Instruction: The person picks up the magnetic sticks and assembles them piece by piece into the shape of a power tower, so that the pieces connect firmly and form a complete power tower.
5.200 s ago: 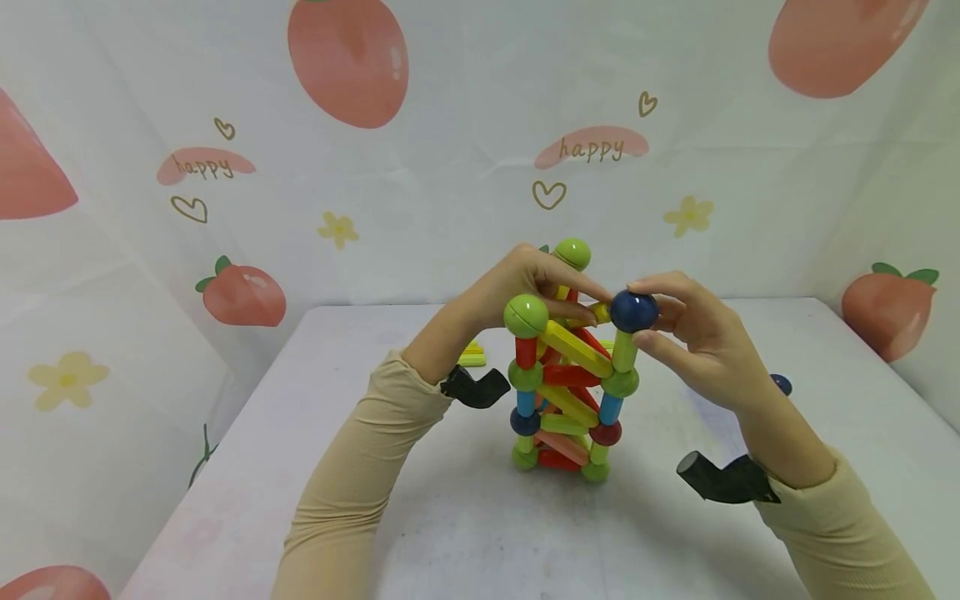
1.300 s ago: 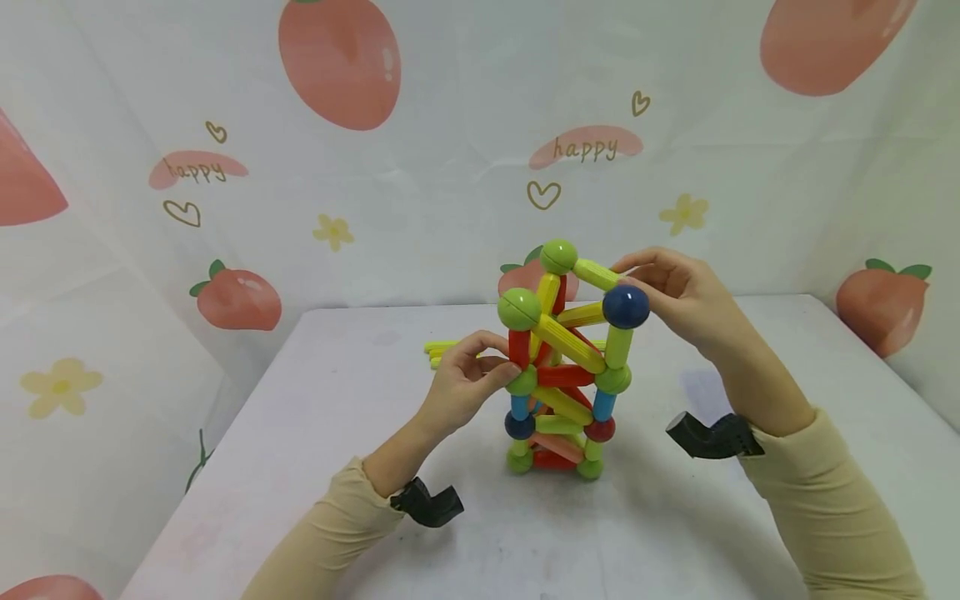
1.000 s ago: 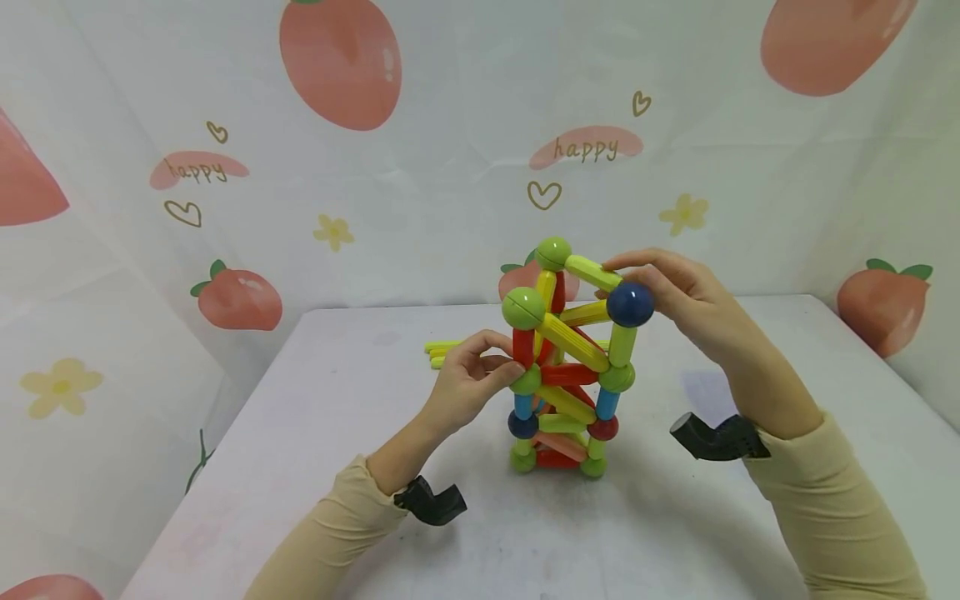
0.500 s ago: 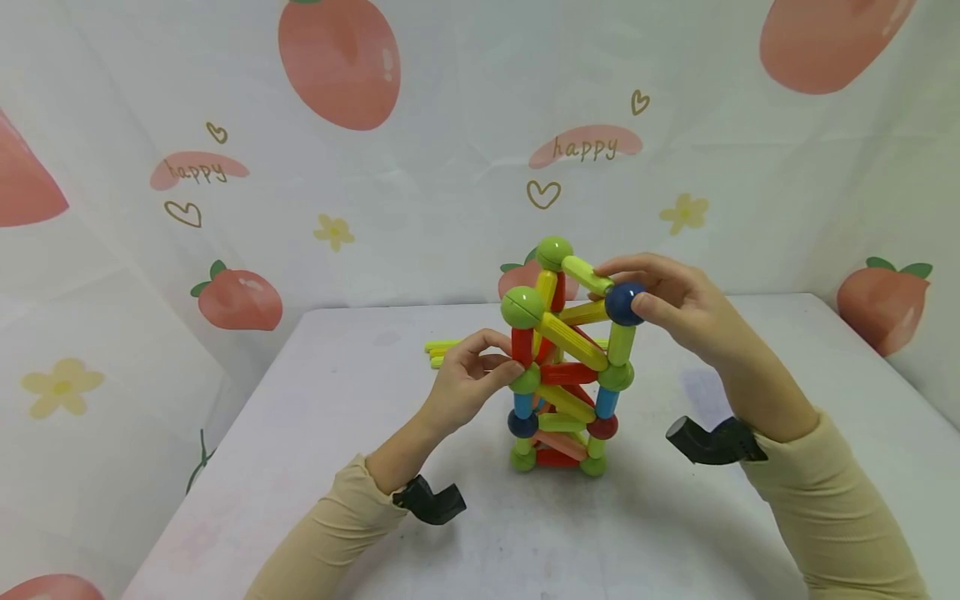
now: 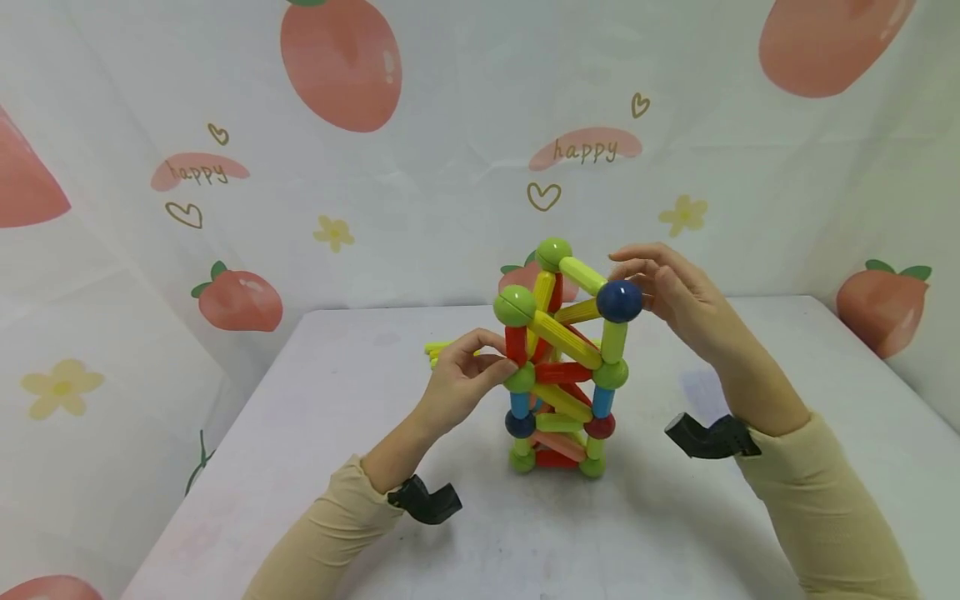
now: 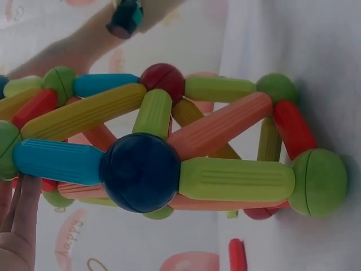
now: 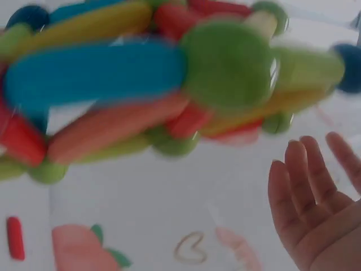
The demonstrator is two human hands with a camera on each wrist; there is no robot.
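A tower of magnetic sticks and balls [image 5: 558, 336] stands upright on the table. My left hand [image 5: 467, 382] pinches a green ball [image 5: 519, 377] on its near left column, thumb in front; its fingertips are partly hidden. My right hand [image 5: 686, 300] is just right of the top navy ball [image 5: 619, 301], fingers loosely bent and holding nothing. In the right wrist view, a gap shows between the right hand's fingers [image 7: 309, 180] and the tower. A lime stick [image 5: 582, 275] slopes from the top green ball [image 5: 553, 254] down to the navy ball.
Several yellow and lime sticks [image 5: 437, 350] lie on the table [image 5: 352, 375] behind the left hand. A red stick [image 6: 238, 255] lies beyond the tower in the left wrist view. A patterned cloth [image 5: 457, 167] hangs behind the table.
The left hand has come down from the tower's top to its left column. The right hand has let go of the lime stick and navy ball and drawn back; that stick now joins two top balls.
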